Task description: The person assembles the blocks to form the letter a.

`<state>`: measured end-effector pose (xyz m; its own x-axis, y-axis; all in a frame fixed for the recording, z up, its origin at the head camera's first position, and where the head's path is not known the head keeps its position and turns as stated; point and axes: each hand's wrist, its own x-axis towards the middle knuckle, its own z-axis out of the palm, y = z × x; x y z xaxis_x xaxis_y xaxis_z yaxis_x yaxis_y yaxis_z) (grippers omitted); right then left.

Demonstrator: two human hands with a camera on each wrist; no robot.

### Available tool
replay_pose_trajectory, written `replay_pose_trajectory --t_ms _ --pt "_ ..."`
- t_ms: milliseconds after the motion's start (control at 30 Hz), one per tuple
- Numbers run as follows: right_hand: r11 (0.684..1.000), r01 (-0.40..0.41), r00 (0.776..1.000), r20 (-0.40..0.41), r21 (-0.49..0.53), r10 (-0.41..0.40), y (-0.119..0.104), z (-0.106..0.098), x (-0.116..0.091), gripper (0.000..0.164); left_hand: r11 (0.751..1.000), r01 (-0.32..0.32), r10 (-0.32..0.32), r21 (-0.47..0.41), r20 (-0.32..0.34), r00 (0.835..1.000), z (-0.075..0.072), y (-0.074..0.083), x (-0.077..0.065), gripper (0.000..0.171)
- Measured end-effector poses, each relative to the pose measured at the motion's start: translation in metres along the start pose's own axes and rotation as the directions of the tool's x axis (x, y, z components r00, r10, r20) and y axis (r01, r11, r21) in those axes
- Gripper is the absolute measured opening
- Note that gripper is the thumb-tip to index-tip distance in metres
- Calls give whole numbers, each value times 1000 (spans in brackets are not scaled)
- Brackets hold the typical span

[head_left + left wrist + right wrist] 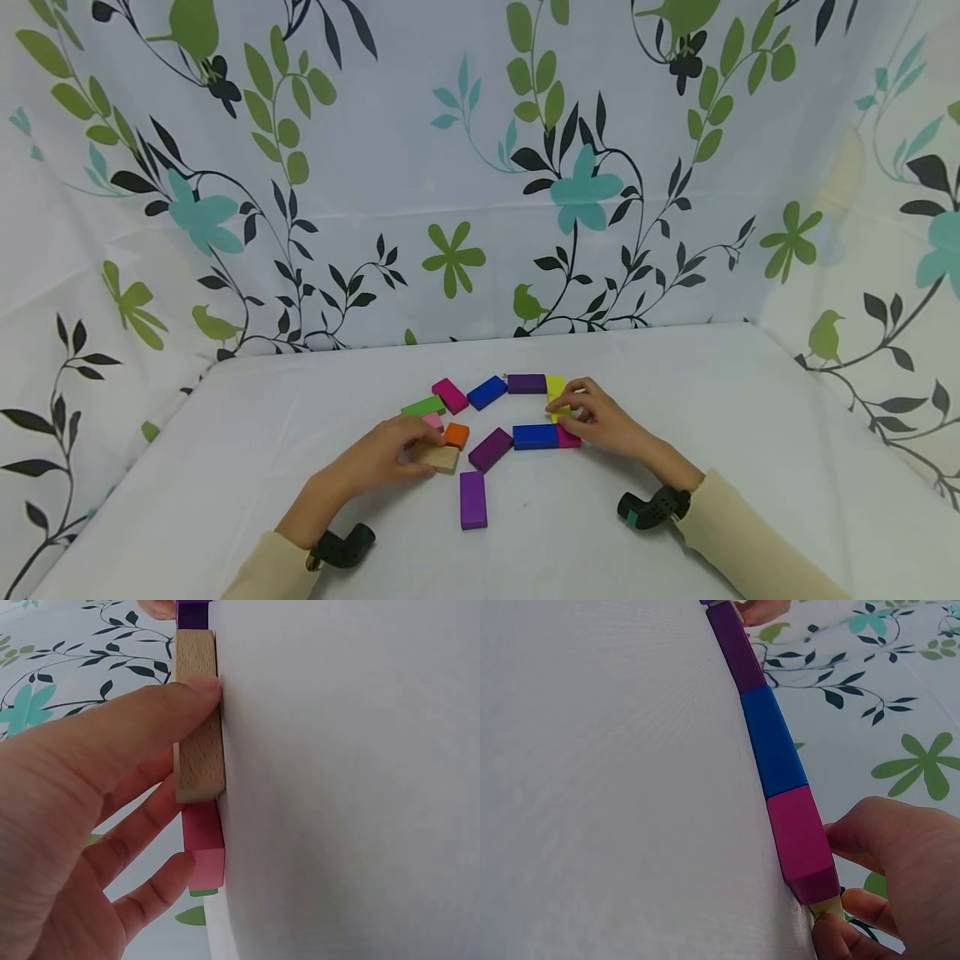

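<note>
On the white table, small coloured blocks lie in a loop. My left hand [390,452] holds a plain wooden block [438,457], thumb on its near side in the left wrist view. Beside that block are an orange block [457,435] and a pink block [204,859], which a left fingertip is near. At the loop's right end, my right hand [602,417] has its fingers curled at a yellow block [557,412]. Its thumb is close to a magenta block [802,836], which adjoins a blue block [535,437]. The right hand partly hides the yellow and magenta blocks.
A dark purple block [491,450] and a violet block [473,500] lie nearer the front. Green [423,406], magenta [450,396], blue [487,392] and purple [527,383] blocks form the far side. A patterned cloth [495,250] hangs behind the table.
</note>
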<state>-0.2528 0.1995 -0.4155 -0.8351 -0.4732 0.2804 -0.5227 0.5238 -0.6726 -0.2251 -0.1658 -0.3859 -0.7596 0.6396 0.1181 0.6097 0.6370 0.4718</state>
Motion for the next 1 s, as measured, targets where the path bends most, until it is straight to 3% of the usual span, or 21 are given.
replay_pose_trajectory --t_ms 233,633,1000 --pt "1000 -2 1000 2 8 2 0 0 0 20 991 34 -33 -128 15 999 -4 0 -1 33" --pt "1000 7 1000 -3 -4 -7 2 0 0 20 991 -42 38 -130 -36 999 -1 2 2 33" --pt "1000 11 1000 -2 -4 -11 1 1 0 20 978 -104 95 -179 -54 994 5 21 8 32"
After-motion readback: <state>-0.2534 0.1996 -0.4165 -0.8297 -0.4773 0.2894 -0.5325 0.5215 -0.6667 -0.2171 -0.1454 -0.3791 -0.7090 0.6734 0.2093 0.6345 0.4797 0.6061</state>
